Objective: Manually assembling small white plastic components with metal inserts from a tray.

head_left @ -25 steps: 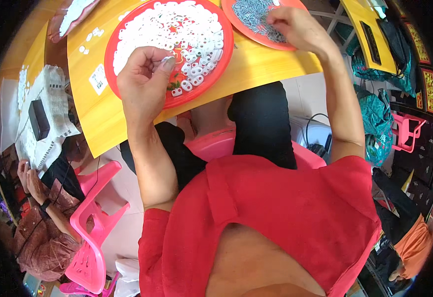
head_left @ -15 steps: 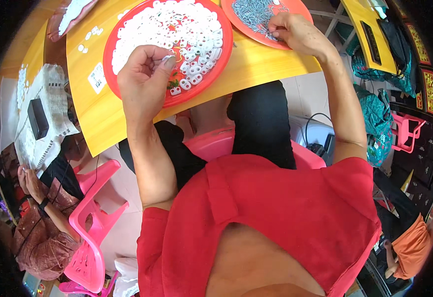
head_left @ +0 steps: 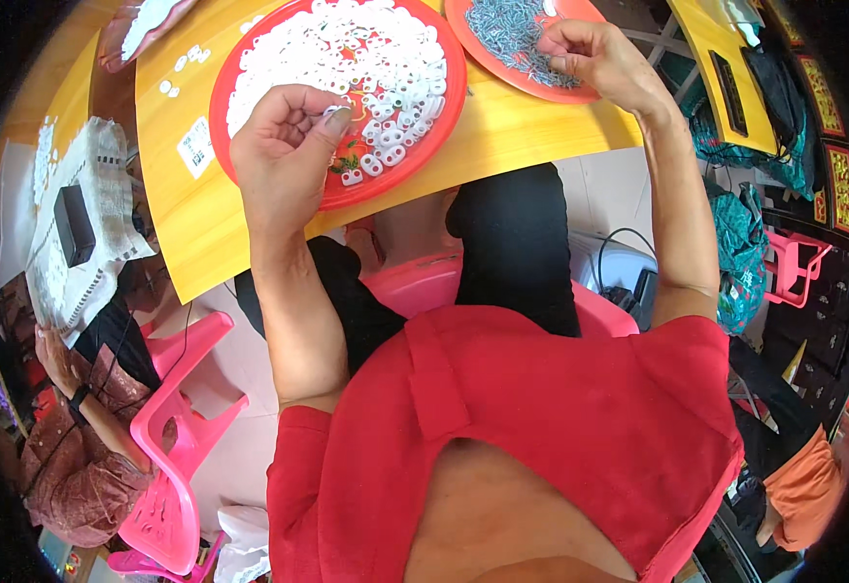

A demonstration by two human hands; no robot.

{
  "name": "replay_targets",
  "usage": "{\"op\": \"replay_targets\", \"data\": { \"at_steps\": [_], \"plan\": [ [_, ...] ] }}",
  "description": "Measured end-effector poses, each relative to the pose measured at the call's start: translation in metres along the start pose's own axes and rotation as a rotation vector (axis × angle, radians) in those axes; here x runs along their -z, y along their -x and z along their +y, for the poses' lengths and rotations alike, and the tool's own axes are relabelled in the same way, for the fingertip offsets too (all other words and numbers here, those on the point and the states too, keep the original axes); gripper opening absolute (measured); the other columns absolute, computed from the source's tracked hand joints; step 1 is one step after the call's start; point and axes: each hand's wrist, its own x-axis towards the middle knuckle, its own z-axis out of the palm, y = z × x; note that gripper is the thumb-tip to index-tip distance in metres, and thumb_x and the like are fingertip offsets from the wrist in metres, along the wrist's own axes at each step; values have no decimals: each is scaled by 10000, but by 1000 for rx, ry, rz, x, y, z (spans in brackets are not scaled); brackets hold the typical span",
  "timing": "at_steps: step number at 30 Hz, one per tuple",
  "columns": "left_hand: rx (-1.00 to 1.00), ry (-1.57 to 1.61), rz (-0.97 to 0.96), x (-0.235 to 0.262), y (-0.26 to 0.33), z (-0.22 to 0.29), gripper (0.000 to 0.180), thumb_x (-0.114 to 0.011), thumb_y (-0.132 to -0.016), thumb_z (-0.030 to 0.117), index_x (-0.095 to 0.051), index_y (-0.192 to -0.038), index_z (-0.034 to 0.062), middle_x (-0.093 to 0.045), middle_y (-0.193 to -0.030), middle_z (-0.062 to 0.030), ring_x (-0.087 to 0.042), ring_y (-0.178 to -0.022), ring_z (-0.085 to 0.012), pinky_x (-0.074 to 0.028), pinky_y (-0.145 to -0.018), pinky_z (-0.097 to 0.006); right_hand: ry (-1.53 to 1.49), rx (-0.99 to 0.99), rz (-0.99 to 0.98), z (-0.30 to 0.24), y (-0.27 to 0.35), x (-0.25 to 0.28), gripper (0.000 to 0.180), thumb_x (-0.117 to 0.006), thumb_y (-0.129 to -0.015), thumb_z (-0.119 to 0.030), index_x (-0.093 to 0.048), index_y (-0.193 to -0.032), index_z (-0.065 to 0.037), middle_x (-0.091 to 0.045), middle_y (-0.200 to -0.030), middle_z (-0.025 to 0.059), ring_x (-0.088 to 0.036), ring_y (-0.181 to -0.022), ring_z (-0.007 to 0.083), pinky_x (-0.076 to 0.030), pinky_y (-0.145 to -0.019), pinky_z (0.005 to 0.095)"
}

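My left hand (head_left: 287, 151) is closed in a pinch above the near left part of a round red tray (head_left: 218, 126). Between its thumb and forefinger sits a small white plastic piece (head_left: 333, 110). Many like it, white pieces with holes (head_left: 347, 44), cover the tray. At the upper right, my right hand (head_left: 601, 64) reaches over the edge of an orange-red plate (head_left: 539, 91) heaped with small grey metal nails or screws (head_left: 502, 37). Its thumb and fingers are pinched together at the pile; what they hold, if anything, is too small to make out.
Both dishes stand on a yellow wooden table (head_left: 502, 131). Loose white pieces (head_left: 191, 58) and a printed label (head_left: 194, 148) lie left of the tray. Another person's hand (head_left: 55, 360) rests near a cloth-covered table at left, beside a pink chair (head_left: 167, 466).
The view has shifted slightly, moving the table and dishes a little to the right. My right fingers have lifted a bit at the nail pile. My left hand keeps its pinch.
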Motion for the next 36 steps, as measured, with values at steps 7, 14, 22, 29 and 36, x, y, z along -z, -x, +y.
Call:
{"op": "replay_targets", "data": {
  "at_steps": [7,14,22,29,36],
  "plan": [
    [25,-13,8,3,2,0,92,-607,-756,-45,-562,-832,-16,-589,-739,-25,-532,-656,-52,-417,-565,-155,-102,-60,2,-1,-1,5,68,-564,-809,-31,-605,-863,-30,-573,-722,3,-505,-646,60,-430,-584,188],
    [10,-17,-2,4,0,-1,92,-610,-756,-41,-563,-833,-23,-593,-735,-34,-537,-649,-55,-426,-576,-155,-285,-20,12,-3,0,15,151,-570,-802,-28,-618,-945,-20,-607,-737,16,-533,-612,58,-451,-550,176],
    [20,-25,-4,5,0,-1,94,-611,-754,-44,-564,-835,-27,-594,-736,-38,-549,-662,-64,-441,-590,-166,221,-40,125,-1,-3,0,197,-584,-778,-32,-634,-968,-38,-625,-825,64,-590,-713,159,-488,-642,258],
    [32,-59,20,4,1,-1,92,-608,-753,-47,-564,-831,-25,-590,-744,-34,-545,-665,-60,-444,-598,-167,552,245,-99,-24,-1,-1,132,-577,-725,5,-614,-851,7,-595,-825,141,-582,-790,250,-460,-709,311],
    [18,-56,10,3,0,-2,90,-604,-755,-50,-565,-831,-21,-587,-746,-27,-542,-670,-56,-441,-599,-166,584,456,-229,-8,-18,-8,76,-576,-697,17,-593,-771,18,-573,-780,143,-564,-764,275,-451,-683,326]
  ]
}}
